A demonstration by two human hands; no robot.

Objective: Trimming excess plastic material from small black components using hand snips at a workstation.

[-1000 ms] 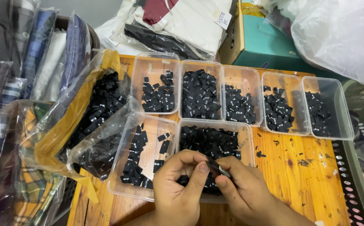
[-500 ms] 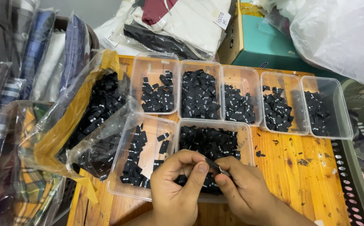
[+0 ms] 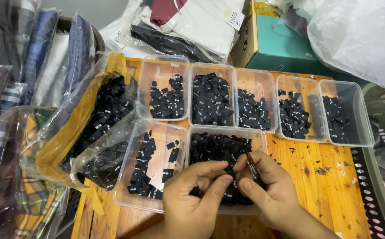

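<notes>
garment workshop | label trays (image 3: pixel 254 93) | bagged folded clothes (image 3: pixel 183 26)

Five tubs (image 3: pixel 254 77) stand behind two (image 3: pixel 157 177), bag (image 3: pixel 86 128) seemingly left.

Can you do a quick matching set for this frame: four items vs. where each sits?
Items:
1. teal box
2. clear bag of black labels
3. small metal snips
4. white plastic bag

Places:
A. top right corner
B. in the right hand, above the near tub
C. behind the row of tubs, top centre
D. left of the tubs, at the table edge

Pairs: 1-C, 2-D, 3-B, 4-A
</notes>
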